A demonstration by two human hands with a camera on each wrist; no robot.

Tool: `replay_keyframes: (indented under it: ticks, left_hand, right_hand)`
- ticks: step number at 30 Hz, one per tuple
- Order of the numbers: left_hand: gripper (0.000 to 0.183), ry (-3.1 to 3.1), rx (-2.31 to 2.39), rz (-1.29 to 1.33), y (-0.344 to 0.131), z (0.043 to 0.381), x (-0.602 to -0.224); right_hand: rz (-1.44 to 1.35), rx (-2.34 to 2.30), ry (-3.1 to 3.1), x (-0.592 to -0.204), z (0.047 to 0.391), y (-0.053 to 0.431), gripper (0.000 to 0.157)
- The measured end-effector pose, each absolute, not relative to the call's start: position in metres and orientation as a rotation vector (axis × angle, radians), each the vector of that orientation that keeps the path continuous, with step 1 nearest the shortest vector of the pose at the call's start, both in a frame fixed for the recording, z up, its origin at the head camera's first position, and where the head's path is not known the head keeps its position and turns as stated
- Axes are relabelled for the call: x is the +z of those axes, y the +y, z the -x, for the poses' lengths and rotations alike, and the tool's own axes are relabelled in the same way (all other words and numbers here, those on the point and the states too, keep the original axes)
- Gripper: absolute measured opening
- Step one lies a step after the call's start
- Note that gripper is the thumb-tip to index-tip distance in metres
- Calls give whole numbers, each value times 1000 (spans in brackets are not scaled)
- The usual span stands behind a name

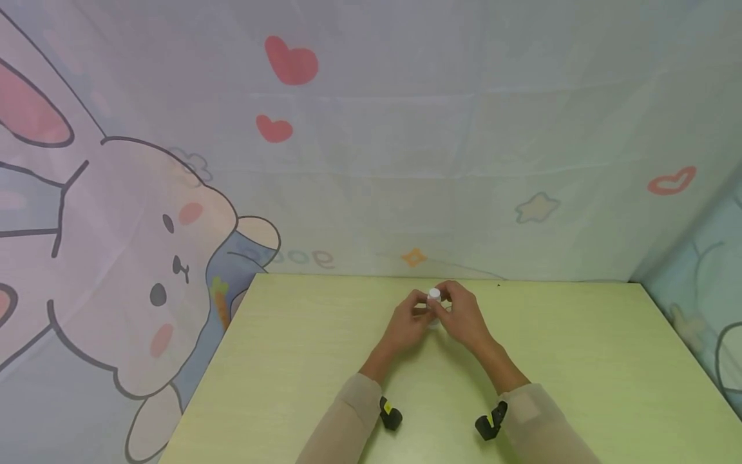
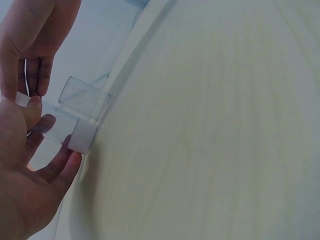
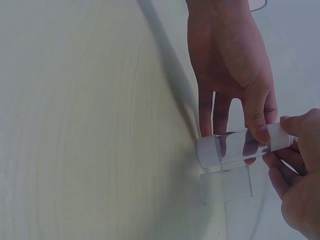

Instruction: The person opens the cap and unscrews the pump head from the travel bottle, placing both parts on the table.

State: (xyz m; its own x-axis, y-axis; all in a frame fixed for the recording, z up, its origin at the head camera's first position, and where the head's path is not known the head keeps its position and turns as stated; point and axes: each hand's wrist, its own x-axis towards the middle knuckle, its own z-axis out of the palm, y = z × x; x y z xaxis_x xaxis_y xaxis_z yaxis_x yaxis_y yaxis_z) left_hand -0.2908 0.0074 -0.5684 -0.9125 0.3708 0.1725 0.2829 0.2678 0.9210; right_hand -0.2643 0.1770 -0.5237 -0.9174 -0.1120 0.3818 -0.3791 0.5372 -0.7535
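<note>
At the far left, a printed cloth shows a big rabbit turned sideways with a carrot, and beside it runs a row of faint rounded letters, too pale to read for certain. Further right, below the cloth, the person's left sleeve reaches over a pale yellow-green table, a small black camera at its cuff. The left hand grasps the clear body of a small bottle, thumb on one side and fingers round the other. The bottle is held between that hand and the right hand, near the table's back edge. Its long axis is about upright, the white cap pointing up and the white base pointing down; whether the base touches the table cannot be told. Just beside the bottle, a clear cup stands with its long axis alongside the bottle's. The right hand pinches the cap between thumb and fingers. Next come another black camera and the right sleeve; higher on the cloth are a pale star and, furthest right, a red heart outline
</note>
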Motion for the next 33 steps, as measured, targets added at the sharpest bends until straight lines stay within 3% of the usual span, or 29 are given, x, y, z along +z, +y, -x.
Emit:
replay_keyframes:
  ticks: [18, 33]
  left_hand:
    - [24, 2439, 1750, -634, 7, 292, -571]
    - [24, 2454, 1744, -660, 7, 293, -572]
  right_hand:
    - [-421, 1311, -2494, -527, 266, 176, 20]
    - [-300, 1408, -2464, -526, 262, 172, 28]
